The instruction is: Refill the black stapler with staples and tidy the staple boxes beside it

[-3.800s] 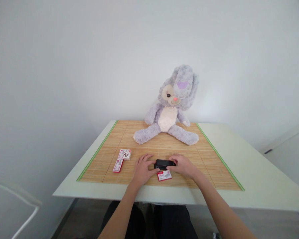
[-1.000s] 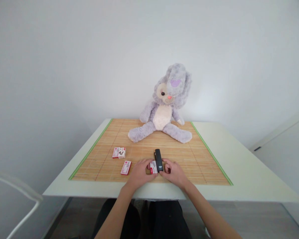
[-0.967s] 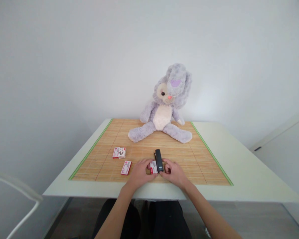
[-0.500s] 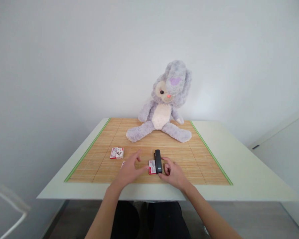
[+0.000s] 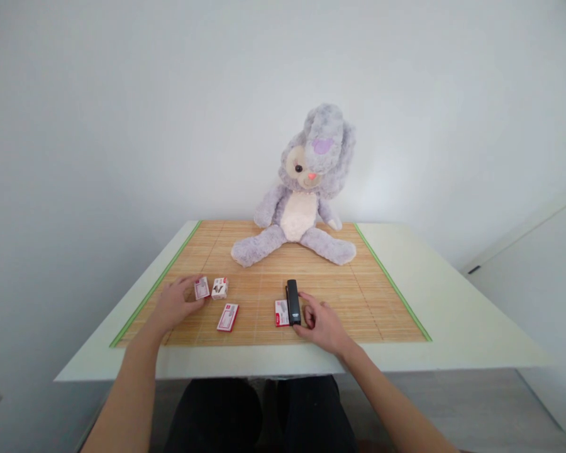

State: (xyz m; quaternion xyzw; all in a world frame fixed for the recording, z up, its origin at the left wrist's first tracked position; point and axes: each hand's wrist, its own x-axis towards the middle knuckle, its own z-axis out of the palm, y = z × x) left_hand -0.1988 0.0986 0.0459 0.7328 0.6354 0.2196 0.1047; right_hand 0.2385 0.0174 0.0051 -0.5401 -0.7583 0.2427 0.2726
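My left hand (image 5: 180,303) reaches to the left side of the mat, its thumb and fingers closed around a small red-and-white staple box (image 5: 202,288). Just right of that box stands a white box with a black picture (image 5: 219,288), with a narrow gap between them. Nearer the front edge lies another red-and-white staple box (image 5: 227,317). My right hand (image 5: 324,324) pinches a black stapler (image 5: 293,303), index finger on its right side and thumb at its near end. A further red-and-white box (image 5: 282,313) lies against the stapler's left side, partly covered by it.
A grey plush rabbit (image 5: 299,216) sits at the back, legs spread across the bamboo mat (image 5: 358,302), which has green side edges. Beneath it is a white table (image 5: 453,302), set against a pale wall. My legs show below the front edge.
My left hand has moved left from beside the stapler to the far-left box, which now stands apart from its neighbour. The front box is uncovered. My right hand stays at the stapler.
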